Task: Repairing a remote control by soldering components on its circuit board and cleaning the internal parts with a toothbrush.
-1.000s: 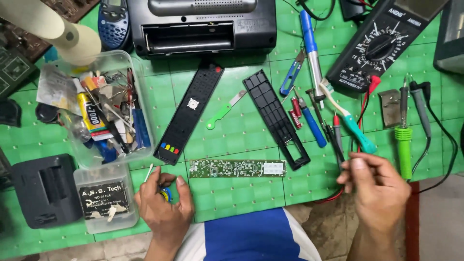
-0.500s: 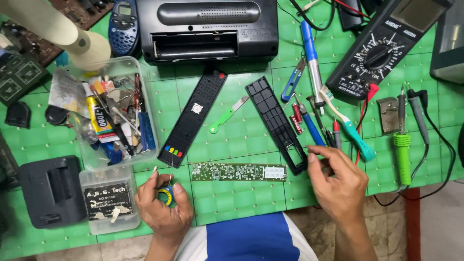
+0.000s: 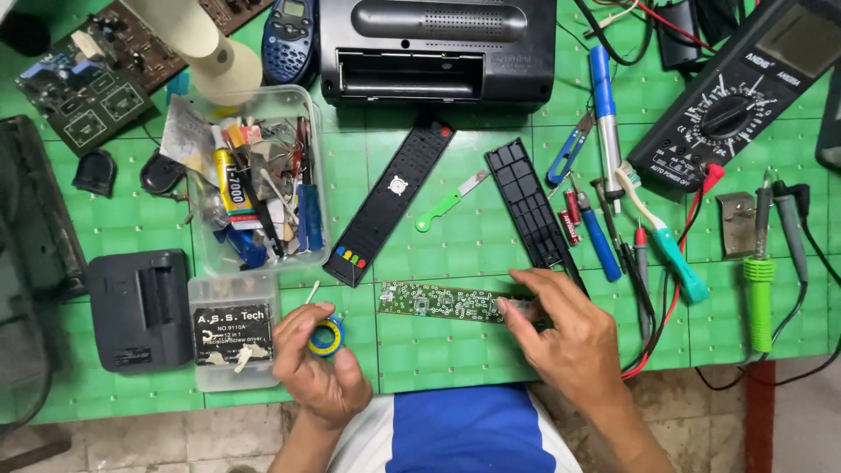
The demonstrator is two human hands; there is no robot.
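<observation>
The left hand [image 3: 320, 372] was curled around a small round tin [image 3: 326, 337], yellow and blue, with a thin white stick [image 3: 311, 292] poking up from the fingers. The right hand [image 3: 561, 337] lay flat and loosely spread over the right end of a long green circuit board [image 3: 438, 302], fingertips pressing on it; it gripped nothing that I could see. The board lay crosswise on the green mat [image 3: 438, 350], near the table's front edge, between the two hands.

Just above the board lay the two halves of a remote control: the black front shell [image 3: 390, 203] with coloured buttons at its lower end, slanting up to the right, and the empty black back shell [image 3: 530, 206], slanting the other way, its lower end close to the right hand. Between them lay a small green-handled knife [image 3: 447, 203].

Left of the left hand stood a small clear box [image 3: 232, 333] of screwdriver bits, and above it a larger clear tub [image 3: 258, 175] crammed with glue tubes and odd tools. A black charger-like block [image 3: 140, 308] sat further left.

To the right of the right hand lay red and black probe leads [image 3: 644, 289], a toothbrush [image 3: 661, 232], a blue soldering iron [image 3: 603, 114] and a green-handled one [image 3: 759, 289]. A black meter [image 3: 736, 96] sat at the upper right, and a black radio [image 3: 438, 48] stood at the top centre, with a blue handset [image 3: 289, 35] beside it.
</observation>
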